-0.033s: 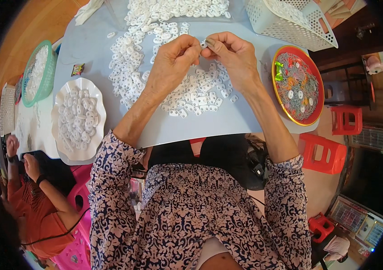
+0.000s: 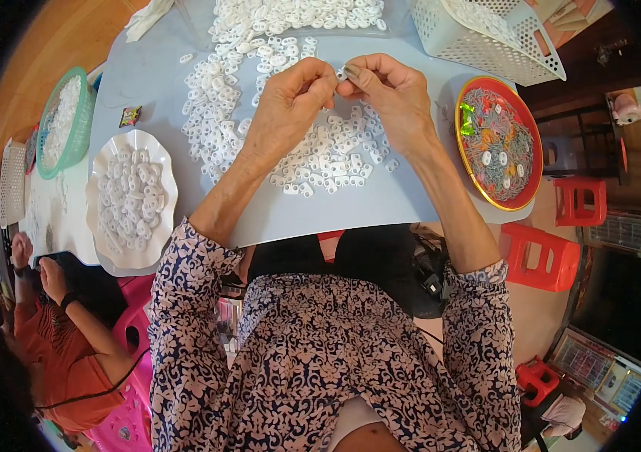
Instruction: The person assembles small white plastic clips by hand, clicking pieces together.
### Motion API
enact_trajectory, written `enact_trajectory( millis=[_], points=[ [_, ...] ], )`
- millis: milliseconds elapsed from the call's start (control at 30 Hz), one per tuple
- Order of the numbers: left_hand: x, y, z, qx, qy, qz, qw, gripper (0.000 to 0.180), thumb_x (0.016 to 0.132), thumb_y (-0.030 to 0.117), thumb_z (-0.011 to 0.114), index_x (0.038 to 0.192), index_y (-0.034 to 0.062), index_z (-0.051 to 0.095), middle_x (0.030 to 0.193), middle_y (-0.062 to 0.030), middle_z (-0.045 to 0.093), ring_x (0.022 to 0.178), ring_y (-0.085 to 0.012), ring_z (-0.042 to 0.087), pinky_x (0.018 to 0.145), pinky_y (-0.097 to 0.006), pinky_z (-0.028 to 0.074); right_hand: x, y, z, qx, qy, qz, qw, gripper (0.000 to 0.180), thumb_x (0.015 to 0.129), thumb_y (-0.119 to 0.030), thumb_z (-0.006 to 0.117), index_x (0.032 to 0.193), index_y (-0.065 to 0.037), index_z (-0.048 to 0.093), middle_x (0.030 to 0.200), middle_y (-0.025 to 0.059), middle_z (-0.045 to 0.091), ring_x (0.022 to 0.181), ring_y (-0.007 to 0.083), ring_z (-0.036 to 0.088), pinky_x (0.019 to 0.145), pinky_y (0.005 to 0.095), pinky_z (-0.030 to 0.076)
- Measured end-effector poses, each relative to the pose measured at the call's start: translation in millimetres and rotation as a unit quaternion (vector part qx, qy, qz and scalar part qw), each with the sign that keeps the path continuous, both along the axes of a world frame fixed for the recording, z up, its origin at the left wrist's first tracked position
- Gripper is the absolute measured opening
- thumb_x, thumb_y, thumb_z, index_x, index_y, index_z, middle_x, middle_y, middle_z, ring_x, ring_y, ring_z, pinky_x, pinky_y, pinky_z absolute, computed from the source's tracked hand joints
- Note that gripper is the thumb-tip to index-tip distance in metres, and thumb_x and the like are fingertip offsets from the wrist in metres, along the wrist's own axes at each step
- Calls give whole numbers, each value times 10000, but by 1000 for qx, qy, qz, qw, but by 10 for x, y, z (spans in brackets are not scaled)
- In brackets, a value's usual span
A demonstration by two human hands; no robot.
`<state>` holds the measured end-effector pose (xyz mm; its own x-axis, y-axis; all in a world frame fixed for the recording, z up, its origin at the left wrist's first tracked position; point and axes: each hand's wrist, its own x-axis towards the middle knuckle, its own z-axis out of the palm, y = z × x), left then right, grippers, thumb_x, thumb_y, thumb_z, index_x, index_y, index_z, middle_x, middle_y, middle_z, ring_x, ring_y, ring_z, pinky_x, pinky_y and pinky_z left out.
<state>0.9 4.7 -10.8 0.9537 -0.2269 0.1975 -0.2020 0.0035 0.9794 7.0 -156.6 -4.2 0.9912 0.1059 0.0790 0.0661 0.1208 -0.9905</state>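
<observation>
Both our hands meet over the table point(image 2: 411, 203): left hand point(image 2: 290, 105) and right hand point(image 2: 392, 98) pinch one small white plastic piece point(image 2: 341, 73) between the fingertips, grip narrow on both sides. No visible change against the other frame, same pinch, so the piece looks mid-fit. Loose white pieces point(image 2: 328, 154) lie under the hands. Scalloped white plate point(image 2: 94, 218) holds more of them; red-rimmed tray point(image 2: 533, 151) holds a few plus coloured bits; white basket point(image 2: 441, 34) sits tipped.

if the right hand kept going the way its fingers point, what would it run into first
The right hand points toward the left hand; their fingertips already meet at one small white piece, so that comes first.
</observation>
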Motion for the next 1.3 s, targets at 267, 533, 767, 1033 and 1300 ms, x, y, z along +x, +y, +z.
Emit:
enact_trajectory(
  millis=[267, 533, 767, 1033, 1300],
  points=[
    [3, 18, 9, 22, 0, -6, 1000, 129, 895, 113, 499, 853, 17, 575, 674, 7, 539, 665, -58, 503, 600, -214, 395, -33, 1, 18, -26, 1, -3, 1000, 121, 873, -95, 622, 924, 6, 665, 758, 37, 654, 671, 71, 600, 624, 206, 492],
    [14, 43, -4, 24, 26, -13, 999, 164, 914, 143, 530, 950, 0, 599, 733, -1, 573, 700, -74, 521, 665, -216, 423, 70, -93, 40, -141, -107, 61, 982, 102, 861, -82, 626, 915, -3, 662, 722, 12, 628, 623, 53, 535, 545, 197, 431],
    [43, -8, -64, -11, 9, 8, 1000, 114, 898, 117, 538, 891, 21, 599, 690, -8, 582, 656, -49, 513, 619, -207, 420, -47, 48, -3, -57, -40, 2, 998, 90, 852, -78, 632, 875, 8, 651, 723, 13, 627, 629, 49, 535, 554, 192, 430],
    [41, 10, -24, -131, 54, -3, 990, 120, 876, 82, 544, 930, -4, 605, 713, -28, 596, 675, -89, 526, 661, -238, 434, 246, -481, 98, -214, -98, -64, 970, 196, 833, -183, 626, 841, 5, 682, 635, 17, 623, 571, 81, 545, 538, 247, 447],
    [25, 69, -53, -98, 60, -5, 993, 114, 876, 75, 533, 911, -8, 602, 716, -31, 589, 672, -92, 527, 654, -239, 431, 135, -754, 156, -468, -161, 5, 869, 132, 799, -137, 619, 847, -26, 672, 664, 86, 628, 565, 174, 565, 565, 304, 455]
  ],
)
